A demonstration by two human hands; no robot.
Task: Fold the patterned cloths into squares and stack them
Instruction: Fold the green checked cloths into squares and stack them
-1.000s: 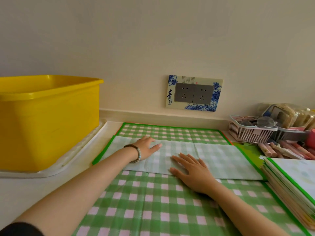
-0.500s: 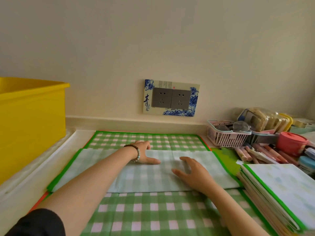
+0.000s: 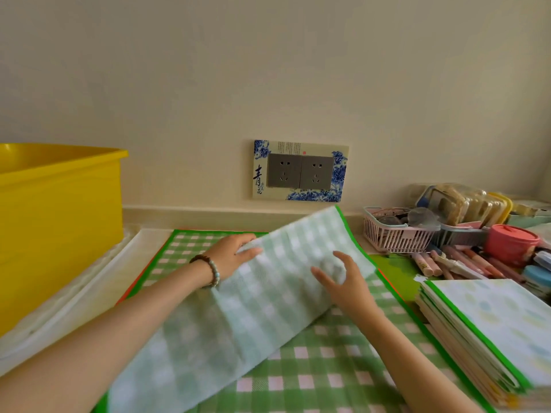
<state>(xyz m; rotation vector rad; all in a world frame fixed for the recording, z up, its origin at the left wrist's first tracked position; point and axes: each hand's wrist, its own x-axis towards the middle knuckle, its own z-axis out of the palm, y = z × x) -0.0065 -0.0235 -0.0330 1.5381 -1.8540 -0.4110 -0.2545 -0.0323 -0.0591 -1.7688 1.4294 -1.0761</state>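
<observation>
Green and white squares cover the checked cloth [image 3: 268,308], which is up in the air over the counter with its pale side facing us. One green-edged corner sticks up near the wall. The left hand [image 3: 231,257] holds the cloth at its far edge, with the fingers curled round it. The right hand [image 3: 346,286] is wide, its fingers spread and touching the pale side. A flat checked layer [image 3: 313,380] lies below; I cannot tell if it is part of the same cloth.

I think this step is swinging the cloth over to make the next fold. To do it well, the left hand should keep a firm hold so the edge does not slip. The right hand should guide the floppy side down slowly, line the green edges up and then rub the fold flat. The cloth is thin and could go crooked.

The stack of folded cloths [image 3: 489,320] waits on the right, beside the pens.
</observation>
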